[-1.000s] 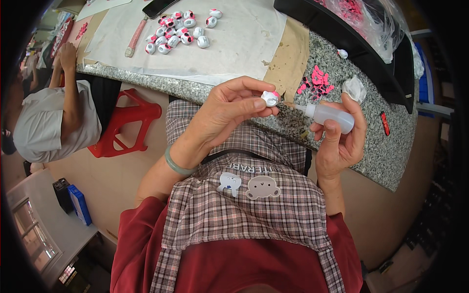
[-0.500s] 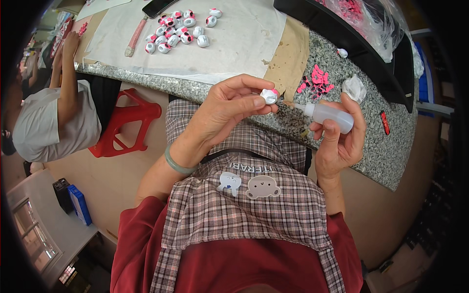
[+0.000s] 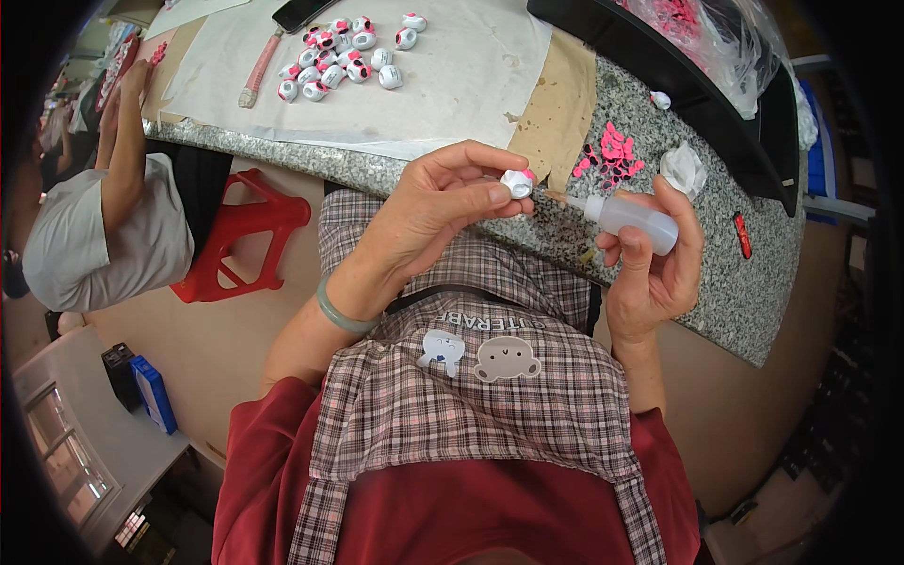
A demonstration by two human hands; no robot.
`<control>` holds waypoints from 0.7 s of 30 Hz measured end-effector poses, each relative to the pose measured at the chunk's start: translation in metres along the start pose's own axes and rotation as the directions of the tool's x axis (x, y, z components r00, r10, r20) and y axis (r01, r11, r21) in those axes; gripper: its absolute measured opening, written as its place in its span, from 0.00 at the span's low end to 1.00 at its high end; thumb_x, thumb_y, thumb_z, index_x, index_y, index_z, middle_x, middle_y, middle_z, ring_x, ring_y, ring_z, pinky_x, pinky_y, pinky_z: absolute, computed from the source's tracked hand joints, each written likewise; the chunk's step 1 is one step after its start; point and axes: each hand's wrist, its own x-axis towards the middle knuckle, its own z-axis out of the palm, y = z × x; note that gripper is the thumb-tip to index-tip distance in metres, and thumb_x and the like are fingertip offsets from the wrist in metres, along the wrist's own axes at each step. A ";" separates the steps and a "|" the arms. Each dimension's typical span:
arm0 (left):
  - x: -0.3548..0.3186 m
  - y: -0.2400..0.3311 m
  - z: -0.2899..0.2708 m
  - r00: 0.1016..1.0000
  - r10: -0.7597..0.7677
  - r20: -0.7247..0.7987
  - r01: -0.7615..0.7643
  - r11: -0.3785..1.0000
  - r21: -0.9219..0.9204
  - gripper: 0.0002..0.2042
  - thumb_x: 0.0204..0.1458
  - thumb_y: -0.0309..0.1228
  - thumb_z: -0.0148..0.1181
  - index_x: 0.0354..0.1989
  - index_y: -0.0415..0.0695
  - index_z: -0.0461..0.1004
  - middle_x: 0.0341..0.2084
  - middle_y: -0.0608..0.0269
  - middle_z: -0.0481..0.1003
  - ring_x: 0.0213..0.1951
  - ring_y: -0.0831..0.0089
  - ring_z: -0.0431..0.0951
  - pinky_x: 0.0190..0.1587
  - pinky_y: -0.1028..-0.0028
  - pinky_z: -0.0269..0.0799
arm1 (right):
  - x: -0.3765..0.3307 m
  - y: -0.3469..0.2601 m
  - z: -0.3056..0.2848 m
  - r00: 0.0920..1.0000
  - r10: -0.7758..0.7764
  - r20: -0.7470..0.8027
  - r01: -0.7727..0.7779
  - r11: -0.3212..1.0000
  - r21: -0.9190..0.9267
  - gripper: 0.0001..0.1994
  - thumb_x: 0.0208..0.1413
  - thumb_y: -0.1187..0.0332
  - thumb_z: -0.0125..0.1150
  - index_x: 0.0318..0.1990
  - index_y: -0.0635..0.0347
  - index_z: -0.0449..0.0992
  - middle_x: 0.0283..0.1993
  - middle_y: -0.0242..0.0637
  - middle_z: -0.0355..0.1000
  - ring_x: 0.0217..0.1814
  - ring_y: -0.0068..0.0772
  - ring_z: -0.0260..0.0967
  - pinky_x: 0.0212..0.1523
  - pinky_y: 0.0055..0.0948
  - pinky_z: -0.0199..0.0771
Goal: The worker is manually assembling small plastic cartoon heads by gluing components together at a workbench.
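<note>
**While the left hand [image 3: 428,207] pinches a small white-and-pink ball [image 3: 517,184], the right hand [image 3: 656,282] points a squeeze bottle [image 3: 636,223] at it**

Although the two hands are apart in the head view, the ball and the bottle's thin nozzle [image 3: 563,199] all but bridge the gap; whether the tip touches, I cannot tell. The ball sits between left thumb and fingers, just off the near edge of the speckled granite worktop [image 3: 744,292]. It is rounded and white, with a shallow, greyish hollow facing the camera and bright pink on its far right side. The right hand's fingers and thumb are closed around the bottle, whose body is translucent and cloudy, lying tilted with its nozzle leftward.

Beyond the nozzle lie loose pink cut-outs [image 3: 614,146], some showing black, with a crumpled white tissue [image 3: 683,169] to their right. Far left, similar balls [image 3: 363,40] cluster on a white sheet [image 3: 452,85].
</note>
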 end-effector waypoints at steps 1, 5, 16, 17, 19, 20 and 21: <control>0.000 0.000 0.000 1.000 -0.001 -0.001 0.001 1.000 0.001 0.13 0.51 0.21 0.55 0.45 0.35 0.69 0.37 0.55 0.75 0.40 0.67 0.77 0.45 0.74 0.74 | 0.000 0.000 0.000 1.000 -0.001 0.004 0.001 1.000 -0.002 0.18 0.54 0.69 0.58 0.50 0.69 0.66 0.36 0.45 0.72 0.23 0.20 0.68 0.21 0.14 0.66; 0.001 0.001 -0.001 1.000 0.012 -0.019 -0.012 1.000 0.009 0.13 0.51 0.22 0.56 0.45 0.36 0.69 0.37 0.55 0.75 0.40 0.68 0.77 0.45 0.74 0.74 | 0.000 0.000 -0.001 0.999 -0.021 0.031 0.022 0.999 -0.025 0.19 0.54 0.67 0.58 0.50 0.70 0.66 0.36 0.45 0.72 0.23 0.21 0.68 0.23 0.16 0.68; 0.001 -0.002 -0.002 1.000 -0.007 -0.007 0.007 1.000 -0.010 0.15 0.51 0.22 0.55 0.48 0.35 0.69 0.38 0.54 0.75 0.39 0.69 0.77 0.45 0.76 0.74 | 0.000 -0.002 0.001 0.997 0.034 0.066 -0.032 0.999 -0.031 0.19 0.56 0.67 0.56 0.52 0.68 0.64 0.37 0.46 0.72 0.24 0.21 0.68 0.21 0.14 0.66; 0.002 -0.003 -0.002 1.000 -0.010 0.003 0.010 1.000 -0.017 0.15 0.51 0.23 0.55 0.49 0.35 0.69 0.38 0.54 0.75 0.39 0.69 0.77 0.45 0.76 0.74 | 0.000 -0.002 0.001 0.996 0.044 0.080 -0.041 0.999 -0.031 0.19 0.56 0.68 0.55 0.53 0.67 0.63 0.38 0.46 0.72 0.24 0.20 0.67 0.20 0.13 0.65; 0.001 -0.003 -0.001 1.000 -0.015 0.005 0.015 1.000 -0.026 0.15 0.52 0.23 0.55 0.49 0.35 0.69 0.38 0.53 0.75 0.39 0.69 0.77 0.45 0.76 0.75 | 0.000 -0.001 0.001 0.997 0.025 0.078 -0.023 0.999 -0.035 0.19 0.56 0.68 0.55 0.53 0.67 0.63 0.38 0.46 0.72 0.24 0.20 0.67 0.20 0.13 0.64; 0.001 -0.003 -0.001 1.000 -0.021 0.012 0.021 0.999 -0.034 0.15 0.52 0.23 0.55 0.49 0.35 0.69 0.39 0.53 0.75 0.39 0.69 0.78 0.45 0.76 0.75 | 0.000 0.000 0.001 0.997 0.006 0.073 -0.003 0.999 -0.041 0.20 0.56 0.68 0.55 0.53 0.67 0.63 0.38 0.46 0.72 0.24 0.20 0.67 0.20 0.13 0.64; 0.001 -0.003 0.000 0.999 -0.027 0.018 0.028 0.999 -0.043 0.15 0.52 0.23 0.54 0.49 0.35 0.69 0.39 0.53 0.75 0.39 0.69 0.78 0.45 0.77 0.75 | -0.001 0.001 0.000 0.998 -0.012 0.069 0.016 0.999 -0.048 0.20 0.56 0.68 0.55 0.53 0.68 0.63 0.39 0.46 0.72 0.24 0.21 0.67 0.20 0.13 0.64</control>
